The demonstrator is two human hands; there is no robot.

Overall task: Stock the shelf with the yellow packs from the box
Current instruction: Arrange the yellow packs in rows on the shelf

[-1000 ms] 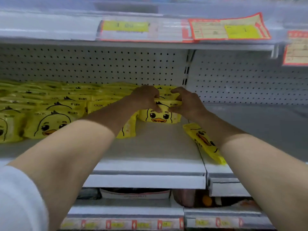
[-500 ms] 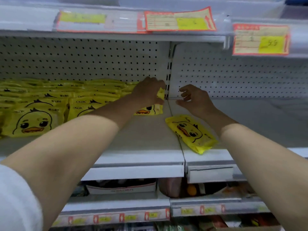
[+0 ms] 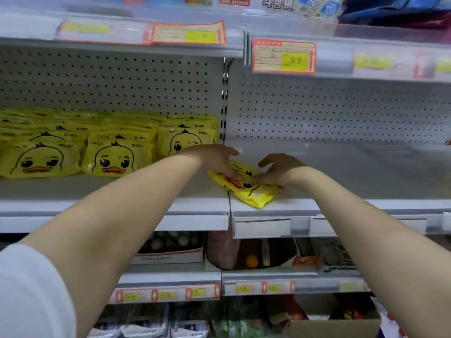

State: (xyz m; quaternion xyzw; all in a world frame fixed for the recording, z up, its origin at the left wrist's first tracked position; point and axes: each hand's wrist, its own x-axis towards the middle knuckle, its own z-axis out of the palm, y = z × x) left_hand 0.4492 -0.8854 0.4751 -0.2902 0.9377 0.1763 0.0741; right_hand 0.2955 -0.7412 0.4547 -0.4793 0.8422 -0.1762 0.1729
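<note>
Head view: left hand [image 3: 216, 159] and right hand [image 3: 280, 168] rest flat-fingered on the yellow duck-faced plastic pack [image 3: 246, 192], askew near the grey metal shelf [image 3: 353, 184] edge; a shove could tip it off.

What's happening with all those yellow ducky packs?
A person is filling a store shelf with yellow duck packs. Neat rows of packs already stand on the left part. One loose pack lies flat and crooked near the front, right where two shelf sections meet. Both hands are on it: the left hand lays its fingers on top, and the right hand touches its right side. The pack is not lined up with the others yet.
</note>
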